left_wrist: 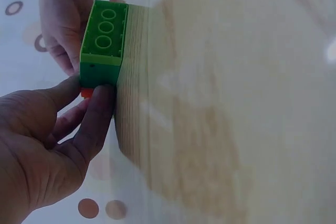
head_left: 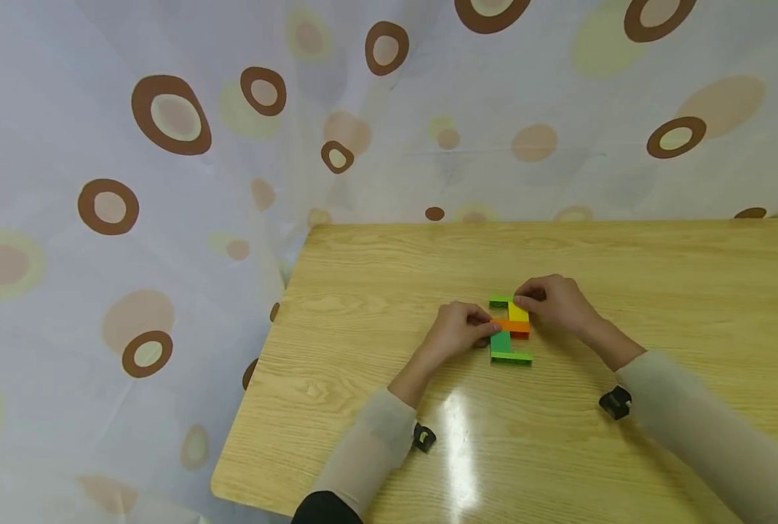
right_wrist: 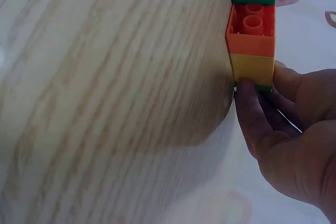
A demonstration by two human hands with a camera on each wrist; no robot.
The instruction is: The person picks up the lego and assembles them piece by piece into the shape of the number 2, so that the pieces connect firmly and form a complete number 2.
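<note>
A flat, stepped figure of joined toy building bricks lies on the table, between both hands. It has a yellow brick (head_left: 518, 311), an orange brick (head_left: 514, 326), a dark green brick (head_left: 501, 341) and light green bricks at its two ends, the near one (head_left: 511, 358) and the far one (head_left: 499, 301). My left hand (head_left: 457, 330) pinches the figure's left side, at the dark green brick (left_wrist: 98, 74). On the other side my right hand (head_left: 557, 302) pinches the yellow brick (right_wrist: 252, 68) between thumb and fingers. The orange brick (right_wrist: 252, 44) shows its hollow underside in the right wrist view.
The wooden table (head_left: 375, 276) stands against a patterned curtain (head_left: 199, 291) at its left and back. A glare streak lies on the tabletop in front of the hands. Each sleeve carries a small black device, a left one (head_left: 423, 437) and a right one (head_left: 616, 402).
</note>
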